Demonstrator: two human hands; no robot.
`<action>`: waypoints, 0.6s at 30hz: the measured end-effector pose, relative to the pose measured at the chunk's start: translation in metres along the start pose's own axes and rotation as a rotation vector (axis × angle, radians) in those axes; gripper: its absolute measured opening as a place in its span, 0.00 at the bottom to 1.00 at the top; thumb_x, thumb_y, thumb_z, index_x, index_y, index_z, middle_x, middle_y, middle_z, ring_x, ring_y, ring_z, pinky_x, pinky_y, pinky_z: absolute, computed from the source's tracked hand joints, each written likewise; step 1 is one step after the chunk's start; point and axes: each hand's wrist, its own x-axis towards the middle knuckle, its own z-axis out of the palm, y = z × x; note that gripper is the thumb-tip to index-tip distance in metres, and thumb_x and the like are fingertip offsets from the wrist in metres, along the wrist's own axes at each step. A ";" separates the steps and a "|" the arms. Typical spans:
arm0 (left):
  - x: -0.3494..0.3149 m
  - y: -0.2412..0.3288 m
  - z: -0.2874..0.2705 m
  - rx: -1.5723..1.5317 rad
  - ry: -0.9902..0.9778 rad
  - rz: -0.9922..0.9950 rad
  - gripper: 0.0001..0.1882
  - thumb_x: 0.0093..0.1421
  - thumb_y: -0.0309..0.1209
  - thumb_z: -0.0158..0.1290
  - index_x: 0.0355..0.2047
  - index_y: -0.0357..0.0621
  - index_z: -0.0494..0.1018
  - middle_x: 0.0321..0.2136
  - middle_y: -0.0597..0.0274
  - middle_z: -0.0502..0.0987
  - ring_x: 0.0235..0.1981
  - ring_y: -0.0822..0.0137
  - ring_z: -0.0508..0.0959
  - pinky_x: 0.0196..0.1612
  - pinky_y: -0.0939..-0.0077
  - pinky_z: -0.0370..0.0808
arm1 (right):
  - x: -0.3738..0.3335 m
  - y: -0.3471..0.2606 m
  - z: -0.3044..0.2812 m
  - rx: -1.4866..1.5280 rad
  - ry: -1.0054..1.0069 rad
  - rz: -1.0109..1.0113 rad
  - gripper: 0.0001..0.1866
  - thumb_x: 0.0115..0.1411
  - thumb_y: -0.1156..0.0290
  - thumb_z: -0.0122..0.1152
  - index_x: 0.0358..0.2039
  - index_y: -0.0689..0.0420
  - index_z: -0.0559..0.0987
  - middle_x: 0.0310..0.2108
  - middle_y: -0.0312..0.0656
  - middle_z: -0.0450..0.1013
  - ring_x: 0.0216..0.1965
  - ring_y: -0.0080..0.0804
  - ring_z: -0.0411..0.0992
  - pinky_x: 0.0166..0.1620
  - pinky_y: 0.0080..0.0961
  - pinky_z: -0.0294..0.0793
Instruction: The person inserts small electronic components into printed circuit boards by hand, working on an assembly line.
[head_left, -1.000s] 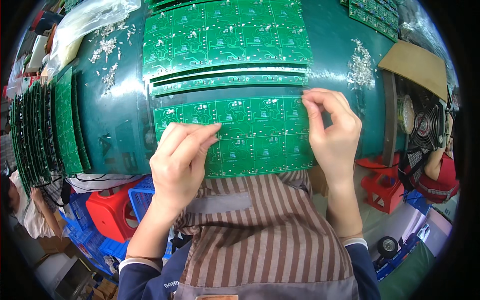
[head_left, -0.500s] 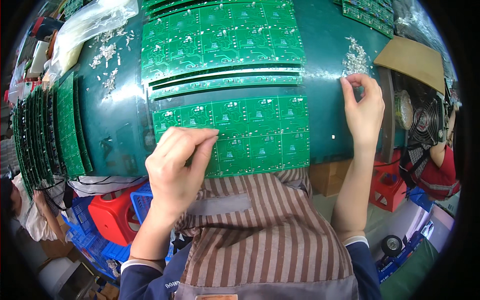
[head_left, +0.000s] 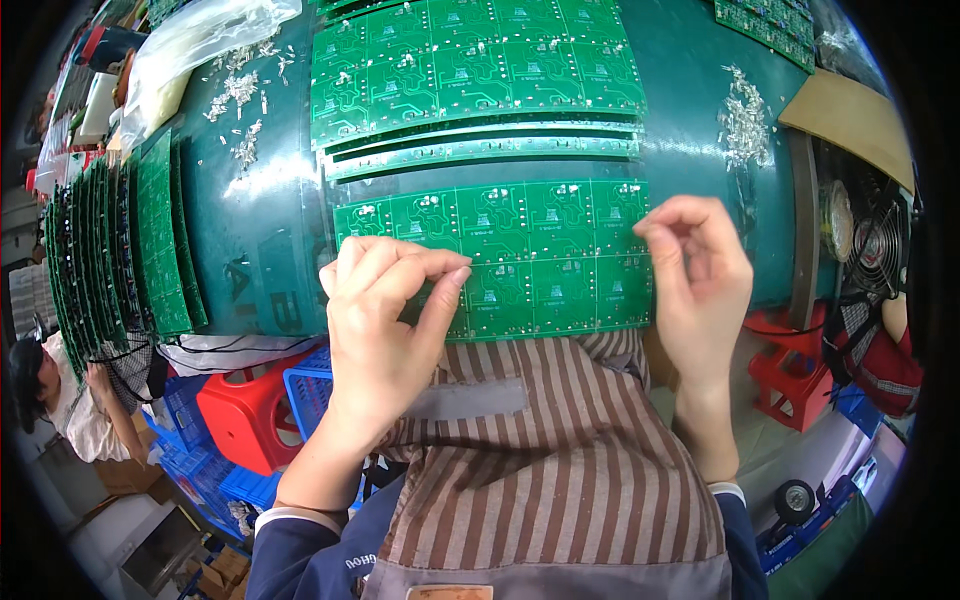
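Observation:
A green circuit board panel (head_left: 560, 255) with small pale parts along its far rows lies flat at the table's near edge. Over its left part hovers my left hand (head_left: 390, 310), thumb and forefinger pinched together; anything between the tips is too small to name. My right hand (head_left: 700, 275) is at the panel's right edge, its thumb and forefinger likewise pinched on something I cannot make out. Beyond its fingers, on the right of the table, lies a loose pile of small clear parts (head_left: 745, 125). A similar scattered pile (head_left: 240, 90) lies at the far left.
More green panels (head_left: 480, 70) lie beyond the near one. A row of upright boards (head_left: 120, 250) stands at the left. A plastic bag (head_left: 200, 50) is at the far left; a brown board (head_left: 850, 115) and a fan (head_left: 880, 240) are at the right. Red stools (head_left: 245, 420) stand below.
My right hand has come from beside the right pile, nearer and leftward, to the panel's right edge. My left hand stays pinched over the panel. The whole view has shifted slightly.

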 end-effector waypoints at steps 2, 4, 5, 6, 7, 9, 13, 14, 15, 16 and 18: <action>0.001 0.001 -0.003 0.016 -0.022 -0.005 0.04 0.54 0.24 0.64 0.31 0.45 0.81 0.29 0.65 0.80 0.35 0.64 0.75 0.43 0.69 0.67 | -0.009 -0.004 0.005 0.083 -0.030 0.030 0.03 0.61 0.82 0.62 0.36 0.64 0.79 0.32 0.39 0.78 0.33 0.22 0.75 0.39 0.19 0.74; 0.001 0.000 -0.005 -0.014 -0.047 -0.017 0.04 0.55 0.24 0.63 0.31 0.44 0.80 0.30 0.64 0.81 0.36 0.63 0.75 0.44 0.69 0.66 | -0.015 -0.005 0.009 0.125 -0.061 0.025 0.04 0.61 0.83 0.62 0.37 0.64 0.80 0.34 0.42 0.79 0.34 0.25 0.78 0.40 0.21 0.77; 0.001 0.000 -0.006 -0.010 -0.048 -0.017 0.04 0.55 0.24 0.63 0.31 0.44 0.80 0.30 0.64 0.81 0.36 0.63 0.75 0.44 0.69 0.66 | -0.016 -0.006 0.012 0.152 -0.073 0.033 0.04 0.61 0.83 0.61 0.37 0.64 0.80 0.34 0.43 0.79 0.35 0.26 0.79 0.40 0.21 0.77; -0.001 -0.001 -0.007 -0.020 -0.042 -0.033 0.03 0.55 0.24 0.63 0.31 0.43 0.80 0.30 0.63 0.80 0.36 0.63 0.75 0.44 0.69 0.66 | -0.018 -0.007 0.014 0.155 -0.073 0.033 0.04 0.61 0.83 0.61 0.37 0.64 0.80 0.34 0.43 0.79 0.35 0.26 0.79 0.40 0.21 0.77; -0.001 -0.001 -0.009 -0.030 -0.036 -0.049 0.03 0.56 0.24 0.62 0.31 0.43 0.80 0.30 0.63 0.80 0.36 0.63 0.75 0.44 0.69 0.66 | -0.019 -0.009 0.016 0.179 -0.092 0.046 0.05 0.60 0.84 0.62 0.37 0.64 0.80 0.34 0.43 0.80 0.36 0.27 0.79 0.40 0.21 0.78; -0.002 -0.003 -0.011 0.005 -0.038 -0.052 0.03 0.56 0.24 0.62 0.31 0.43 0.80 0.30 0.63 0.80 0.36 0.63 0.75 0.44 0.69 0.66 | -0.020 -0.010 0.021 0.201 -0.111 0.060 0.05 0.60 0.84 0.62 0.37 0.64 0.80 0.35 0.43 0.80 0.37 0.27 0.80 0.40 0.21 0.78; -0.003 -0.007 -0.012 0.033 -0.036 -0.047 0.03 0.56 0.24 0.62 0.31 0.43 0.80 0.30 0.64 0.80 0.37 0.63 0.75 0.45 0.70 0.66 | -0.018 -0.008 0.024 0.135 -0.140 -0.037 0.04 0.59 0.83 0.64 0.35 0.62 0.81 0.32 0.42 0.79 0.33 0.27 0.78 0.37 0.21 0.77; -0.003 -0.007 -0.012 0.035 -0.035 -0.049 0.03 0.56 0.24 0.62 0.31 0.43 0.80 0.30 0.64 0.80 0.37 0.63 0.75 0.45 0.70 0.66 | -0.017 -0.007 0.024 0.087 -0.160 -0.074 0.04 0.59 0.83 0.64 0.34 0.61 0.81 0.31 0.42 0.79 0.31 0.27 0.77 0.36 0.21 0.76; -0.003 -0.007 -0.012 0.054 -0.034 -0.037 0.03 0.56 0.24 0.62 0.31 0.44 0.80 0.30 0.64 0.80 0.37 0.63 0.75 0.45 0.70 0.66 | -0.017 -0.007 0.026 0.088 -0.162 -0.074 0.04 0.59 0.83 0.64 0.34 0.61 0.81 0.31 0.42 0.79 0.31 0.27 0.77 0.36 0.21 0.76; -0.003 -0.007 -0.012 0.072 -0.033 -0.025 0.03 0.56 0.24 0.62 0.32 0.44 0.80 0.30 0.64 0.80 0.37 0.63 0.75 0.46 0.69 0.66 | -0.017 -0.008 0.028 0.093 -0.149 -0.065 0.04 0.58 0.82 0.65 0.34 0.61 0.81 0.30 0.41 0.79 0.30 0.27 0.77 0.35 0.21 0.76; -0.004 -0.007 -0.012 0.079 -0.031 -0.021 0.03 0.56 0.24 0.62 0.32 0.43 0.80 0.30 0.64 0.80 0.37 0.63 0.75 0.46 0.69 0.67 | -0.017 -0.008 0.029 0.097 -0.137 -0.055 0.04 0.58 0.82 0.65 0.34 0.61 0.82 0.30 0.41 0.79 0.29 0.26 0.76 0.34 0.21 0.75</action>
